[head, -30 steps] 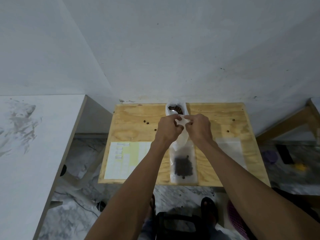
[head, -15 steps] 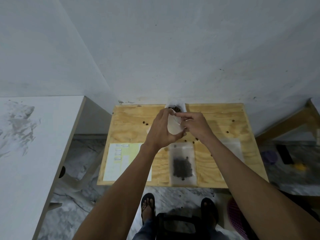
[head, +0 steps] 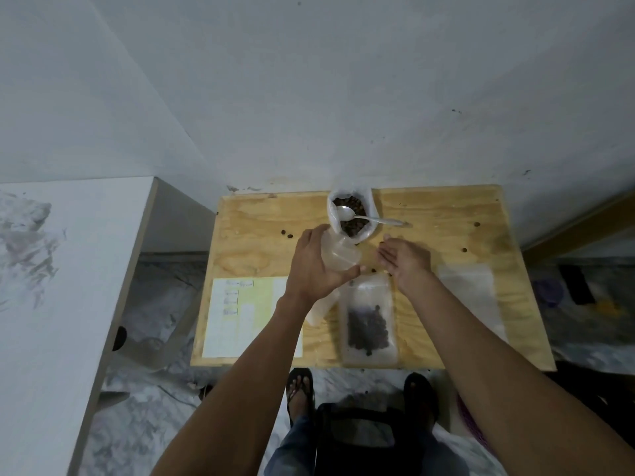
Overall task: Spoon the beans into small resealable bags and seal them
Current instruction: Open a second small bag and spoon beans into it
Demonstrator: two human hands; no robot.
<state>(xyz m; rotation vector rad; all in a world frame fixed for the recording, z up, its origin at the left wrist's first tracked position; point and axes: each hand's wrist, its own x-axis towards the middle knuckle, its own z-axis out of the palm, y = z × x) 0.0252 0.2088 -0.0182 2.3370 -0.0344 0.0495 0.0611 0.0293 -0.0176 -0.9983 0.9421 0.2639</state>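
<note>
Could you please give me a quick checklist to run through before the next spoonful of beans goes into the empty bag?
1. Empty bag held: ok, the left hand grips it above the table.
2. Bag mouth open: cannot tell, the plastic is too pale to read.
3. Right hand free for the spoon: ok, its fingers are relaxed and hold nothing.
4. Spoon within reach: ok, its bowl rests on the beans in the big bean bag, its handle points right.
5. Filled bag out of the way: ok, it lies flat near the front edge.
6. Filled bag sealed: cannot tell.
</note>
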